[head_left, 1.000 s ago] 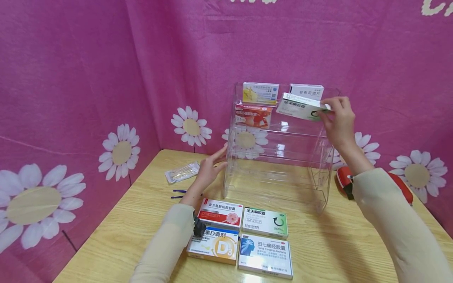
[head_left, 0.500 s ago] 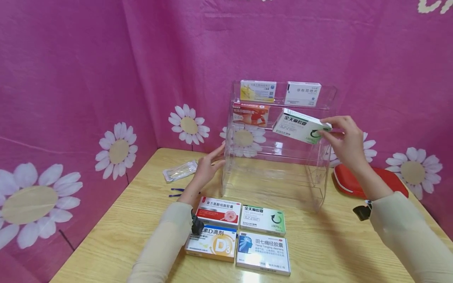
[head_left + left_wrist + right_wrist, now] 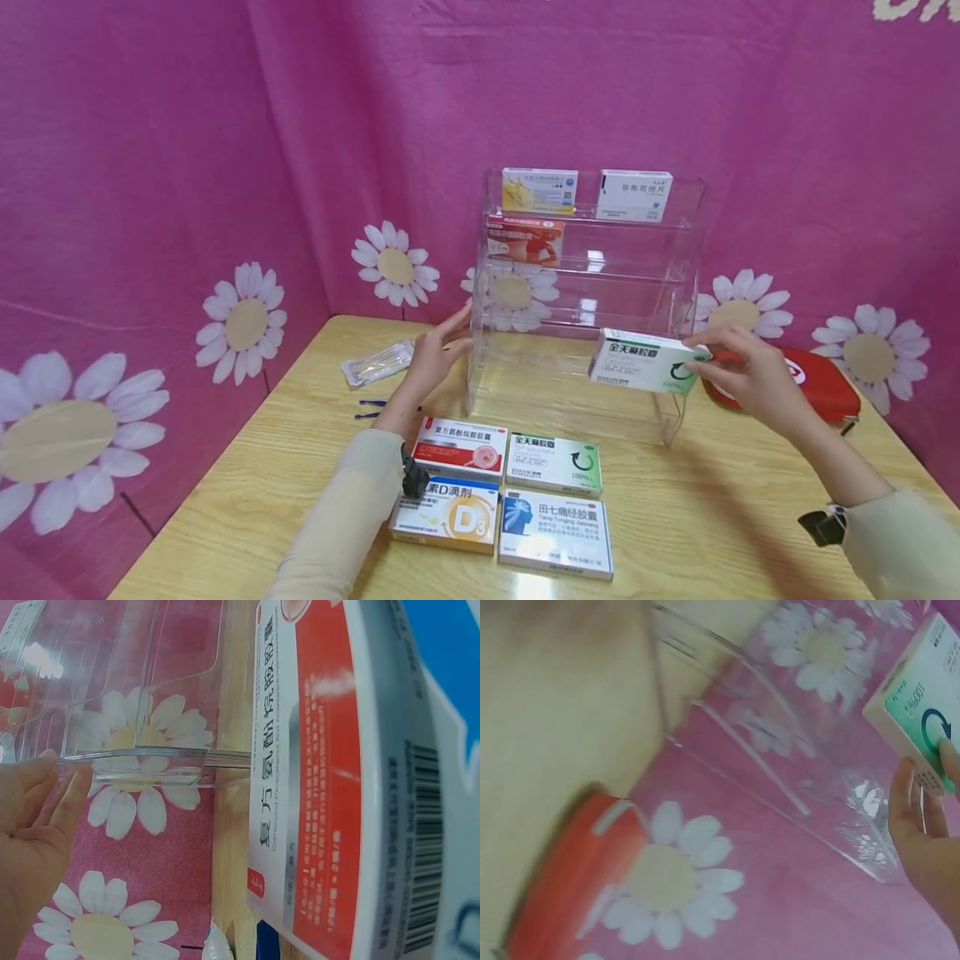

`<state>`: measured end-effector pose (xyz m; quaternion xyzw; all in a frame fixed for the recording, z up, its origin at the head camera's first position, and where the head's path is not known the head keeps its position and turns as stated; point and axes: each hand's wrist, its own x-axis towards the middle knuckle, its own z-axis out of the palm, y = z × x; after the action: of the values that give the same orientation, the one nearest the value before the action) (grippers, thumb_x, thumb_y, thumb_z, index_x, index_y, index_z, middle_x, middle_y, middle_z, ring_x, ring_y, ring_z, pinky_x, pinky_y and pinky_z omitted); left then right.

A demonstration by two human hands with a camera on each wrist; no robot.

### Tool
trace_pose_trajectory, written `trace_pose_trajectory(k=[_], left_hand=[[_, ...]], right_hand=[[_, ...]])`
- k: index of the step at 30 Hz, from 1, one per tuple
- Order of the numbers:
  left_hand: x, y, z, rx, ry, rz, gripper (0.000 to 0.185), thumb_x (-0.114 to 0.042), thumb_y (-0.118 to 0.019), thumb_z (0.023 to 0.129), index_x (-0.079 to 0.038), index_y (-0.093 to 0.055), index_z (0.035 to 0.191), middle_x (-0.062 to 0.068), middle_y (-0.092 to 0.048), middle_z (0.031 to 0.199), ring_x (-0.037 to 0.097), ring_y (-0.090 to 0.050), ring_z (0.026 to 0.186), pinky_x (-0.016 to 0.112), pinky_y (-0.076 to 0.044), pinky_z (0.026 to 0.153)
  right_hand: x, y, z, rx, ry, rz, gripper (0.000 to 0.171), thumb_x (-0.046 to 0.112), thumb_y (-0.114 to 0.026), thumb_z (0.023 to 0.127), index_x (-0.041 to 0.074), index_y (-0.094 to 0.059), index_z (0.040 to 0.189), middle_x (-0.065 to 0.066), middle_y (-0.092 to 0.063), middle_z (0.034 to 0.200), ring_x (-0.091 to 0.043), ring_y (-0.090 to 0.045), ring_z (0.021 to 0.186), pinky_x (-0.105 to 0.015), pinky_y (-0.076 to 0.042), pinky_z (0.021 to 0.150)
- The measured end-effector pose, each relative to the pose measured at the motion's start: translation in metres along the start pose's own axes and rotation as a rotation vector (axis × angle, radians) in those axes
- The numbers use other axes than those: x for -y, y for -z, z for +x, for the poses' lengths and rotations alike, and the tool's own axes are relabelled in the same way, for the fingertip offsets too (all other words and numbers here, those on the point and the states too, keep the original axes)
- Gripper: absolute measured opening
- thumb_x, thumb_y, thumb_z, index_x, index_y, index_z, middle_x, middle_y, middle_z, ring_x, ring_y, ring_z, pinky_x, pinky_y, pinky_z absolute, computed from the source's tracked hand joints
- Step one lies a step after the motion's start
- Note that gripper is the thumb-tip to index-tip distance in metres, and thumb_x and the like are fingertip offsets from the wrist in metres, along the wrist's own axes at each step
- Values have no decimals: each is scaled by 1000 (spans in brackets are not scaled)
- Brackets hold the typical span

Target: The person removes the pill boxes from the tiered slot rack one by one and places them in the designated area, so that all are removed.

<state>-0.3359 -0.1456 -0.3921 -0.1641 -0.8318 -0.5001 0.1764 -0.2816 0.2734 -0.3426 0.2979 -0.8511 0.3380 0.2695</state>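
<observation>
Holding a green-and-white medicine box (image 3: 647,361) by its end, right hand (image 3: 746,379) fingers pinched, low before the clear acrylic rack (image 3: 585,292). Left hand (image 3: 435,354), fingers straight, steadies the rack's left wall. Risk: box clips the shelf lip, rack slides. Wooden desk (image 3: 712,517), pink daisy backdrop.

Left wrist: fingers (image 3: 71,799) flat on acrylic.

Right wrist: fingertips (image 3: 904,795) grip the box end; end-hold may slip.

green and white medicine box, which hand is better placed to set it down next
Right. The right hand already grips the green and white medicine box by its end, while the left hand rests flat against the clear acrylic shelf rack.
</observation>
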Motion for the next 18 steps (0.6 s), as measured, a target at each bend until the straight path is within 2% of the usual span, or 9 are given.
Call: trace_pose_trajectory(k=[6,9,14,18], left_hand=[[0,0,0,-5,1,-4,58,2,-64,90,-10,-48,144,18,-63,130,33,-66,114,43,-57,96],[0,0,1,2,4,-2,58,1,-64,91,-11,-47,145,17,-63,131,33,-66,115,42,-56,97],[1,-1,2,2,14,9,59,0,-64,91,-12,-46,146,16,-63,132,32,-66,115,42,-56,97],[1,-2,1,2,19,10,59,1,-64,91,-13,-47,146,16,-63,131,32,-66,115,41,-56,96]], right_hand=[[-5,0,-37,103,-66,-26,38,-7,-79,72,9,-70,106,16,-60,101,15,-51,92,3,-48,76],[-8,-1,-53,140,-103,1,36,-6,-79,73,8,-70,105,18,-60,100,15,-53,89,0,-51,72],[-16,-4,-72,224,-141,54,33,-4,-79,74,9,-70,103,14,-62,98,9,-56,85,-7,-56,66],[-21,-7,-82,282,-177,56,29,-1,-79,76,11,-71,102,18,-64,98,9,-57,85,-12,-57,66]])
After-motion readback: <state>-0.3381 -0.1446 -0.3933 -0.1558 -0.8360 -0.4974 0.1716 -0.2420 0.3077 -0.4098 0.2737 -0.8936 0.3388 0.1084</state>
